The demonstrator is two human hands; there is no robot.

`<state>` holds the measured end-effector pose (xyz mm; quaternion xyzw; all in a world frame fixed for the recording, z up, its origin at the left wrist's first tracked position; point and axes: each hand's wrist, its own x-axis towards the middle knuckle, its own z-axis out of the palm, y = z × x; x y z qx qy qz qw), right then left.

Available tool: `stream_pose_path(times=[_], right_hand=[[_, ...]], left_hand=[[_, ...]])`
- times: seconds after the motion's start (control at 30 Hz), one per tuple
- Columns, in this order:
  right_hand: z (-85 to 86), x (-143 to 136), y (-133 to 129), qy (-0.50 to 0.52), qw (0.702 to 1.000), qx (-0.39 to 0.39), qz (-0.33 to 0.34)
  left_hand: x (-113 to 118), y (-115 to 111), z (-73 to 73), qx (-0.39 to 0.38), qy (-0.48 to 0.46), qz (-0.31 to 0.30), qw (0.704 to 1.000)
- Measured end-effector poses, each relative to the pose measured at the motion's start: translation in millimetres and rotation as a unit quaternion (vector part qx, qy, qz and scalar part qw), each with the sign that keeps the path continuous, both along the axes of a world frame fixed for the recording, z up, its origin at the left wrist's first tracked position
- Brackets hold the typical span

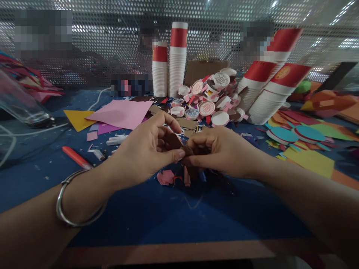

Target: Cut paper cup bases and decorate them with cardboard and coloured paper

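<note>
My left hand (pixel 157 145) pinches a piece of brown paper (pixel 174 141) between thumb and fingers, over the middle of the blue table. Meeting it from the other side, my right hand (pixel 213 149) is closed on the same brown paper, its fingertips close to the left thumb. Much of the paper is hidden by my fingers. Just below the hands lie pink paper scraps (pixel 166 177) and a narrow brown strip. Behind them is a heap of small white paper discs (pixel 206 108) with drawn patterns and pink tabs.
Stacked paper cups (pixel 177 59) stand at the back; more cup stacks (pixel 259 93) lean at the right. A pink sheet (pixel 120 113) and a red pen-like stick (pixel 76 157) lie left. Turquoise discs (pixel 282 135) and coloured paper lie right. A clear container (pixel 30 101) is far left.
</note>
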<state>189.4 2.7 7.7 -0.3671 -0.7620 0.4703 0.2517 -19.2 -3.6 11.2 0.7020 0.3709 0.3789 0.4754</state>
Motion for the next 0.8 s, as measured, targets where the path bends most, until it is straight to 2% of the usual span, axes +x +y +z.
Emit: stream_pose_path(times=[0.3,0.5,0.67,0.8], right_hand=[[1.3,0.9,3.5,0.014,1.000,0.000,-0.013],[3.2,-0.3,2.1,0.016,0.999,-0.025,-0.024],[2.9,-0.5,2.5,-0.011,0.999,-0.030,-0.020],[2.3,-0.5,2.7,-0.007,0.999,-0.036,-0.019]], left_hand=[[-3.1,4.9,-2.3,0.017,-0.009,0.040,0.999],[-0.2,4.4,-3.1,-0.034,-0.025,0.020,0.999],[0.5,2.9,-2.1,-0.024,-0.004,-0.004,1.000],[1.2,1.3,0.4,-0.014,-0.008,0.001,1.000]])
